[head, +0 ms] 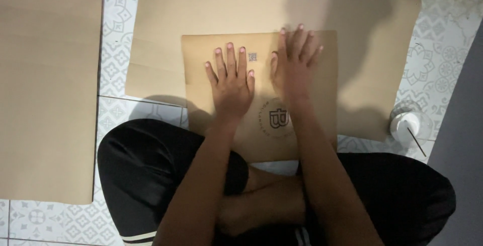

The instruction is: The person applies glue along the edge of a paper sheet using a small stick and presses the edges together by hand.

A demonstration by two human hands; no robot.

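I see both palms pressed flat on the folded brown paper piece (pixel 261 95), which lies on top of a larger brown sheet (pixel 362 34) spread over the patterned tile floor (pixel 118 29). My left hand (pixel 231 82) has its fingers spread and extended, gripping nothing; my right hand (pixel 294 62) is likewise laid open, fingers fanned toward the far edge of the piece, clasping nothing. The piece sits right in front of the crossed legs, its near edge just over the black shorts (pixel 146 170).

What I judge could go wrong: both papers are smooth, so a sideways push from either palm could slide the folded piece over the sheet under it and throw the edges out of line. Uneven pressure could also leave a crooked crease or a wrinkle near the round printed mark (pixel 278 117).

To the right, near the sheet's corner, stands a small clear cup with a white lid (pixel 410 125) and a thin stick (pixel 416 143) resting at it; a sweeping right elbow could knock it over onto the paper. A second large brown sheet (pixel 48 85) lies well apart to the left, out of the way
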